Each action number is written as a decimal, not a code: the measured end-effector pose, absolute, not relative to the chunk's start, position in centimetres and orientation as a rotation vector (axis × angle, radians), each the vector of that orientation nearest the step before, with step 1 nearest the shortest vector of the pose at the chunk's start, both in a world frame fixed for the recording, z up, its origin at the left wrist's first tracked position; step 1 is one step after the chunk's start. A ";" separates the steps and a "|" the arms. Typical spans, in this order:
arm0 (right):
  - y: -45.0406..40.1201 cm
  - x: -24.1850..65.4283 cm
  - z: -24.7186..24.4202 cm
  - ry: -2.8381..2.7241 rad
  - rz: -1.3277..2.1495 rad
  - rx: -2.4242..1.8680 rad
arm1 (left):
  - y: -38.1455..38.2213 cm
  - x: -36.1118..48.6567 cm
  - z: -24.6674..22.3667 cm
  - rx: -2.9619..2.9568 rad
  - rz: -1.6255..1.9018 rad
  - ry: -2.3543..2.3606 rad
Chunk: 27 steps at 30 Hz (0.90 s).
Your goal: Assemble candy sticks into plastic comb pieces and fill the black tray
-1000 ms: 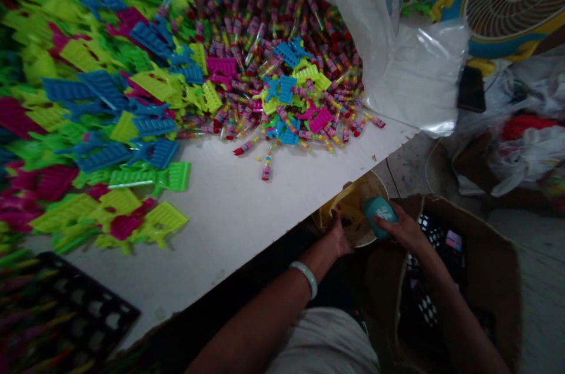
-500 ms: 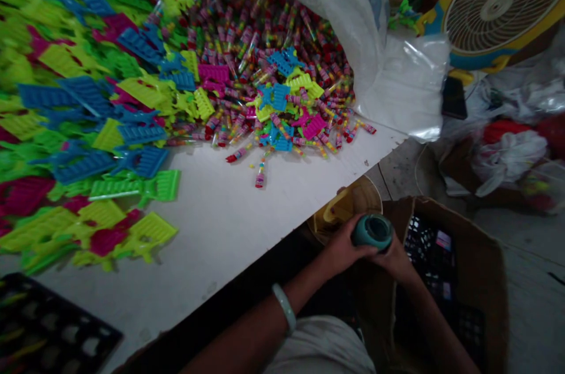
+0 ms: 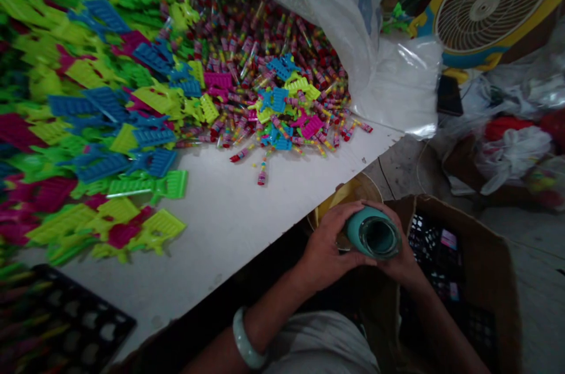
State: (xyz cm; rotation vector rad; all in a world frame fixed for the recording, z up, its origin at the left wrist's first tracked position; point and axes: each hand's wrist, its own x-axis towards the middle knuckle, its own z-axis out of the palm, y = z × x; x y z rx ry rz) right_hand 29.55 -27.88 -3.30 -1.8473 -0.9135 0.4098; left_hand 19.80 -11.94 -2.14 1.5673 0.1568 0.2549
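Observation:
Both hands grip a glass bottle in a teal sleeve [image 3: 359, 229], just off the table's edge, its uncapped mouth tilted toward me. My left hand [image 3: 324, 247] wraps the left side, thumb along the near side. On the right side is my right hand [image 3: 404, 262], its fingers partly hidden behind the bottle. What is inside the bottle is too dark to make out.
A white table [image 3: 216, 215] holds piled colourful plastic toy pieces [image 3: 97, 115], small candy-filled tubes [image 3: 247, 44] and a black tray [image 3: 75, 315]. Below are a yellow container [image 3: 335, 197] and a cardboard box [image 3: 494, 268]. A fan [image 3: 489, 6] stands behind plastic bags [image 3: 512, 153].
Both hands have brought the bottle closer to me, and its mouth now tips more toward my view. My left forearm has shifted left and down. The piles on the table look unchanged.

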 end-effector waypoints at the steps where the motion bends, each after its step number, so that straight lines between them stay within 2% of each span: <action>1: -27.9 29.5 -3.2 -0.896 0.418 -1.831 | -11.9 19.8 -1.8 1.613 0.283 0.149; 10: -28.0 28.8 -2.4 -0.916 0.412 -1.798 | -12.7 19.5 -1.3 1.761 0.369 0.093; 15: -29.1 29.4 -2.4 -0.703 0.820 -1.563 | -11.2 19.1 -0.6 1.593 0.202 0.058; 18: -29.9 29.3 -4.1 -0.486 0.962 -1.503 | -10.1 19.4 -0.4 1.431 0.041 -0.043; 21: -30.2 28.1 -6.7 -0.303 0.922 -1.644 | -9.8 20.1 -1.2 1.377 -0.045 -0.118; 27: -29.8 26.2 -8.2 -0.040 0.578 -1.617 | -13.2 21.0 -4.5 0.914 -0.037 0.322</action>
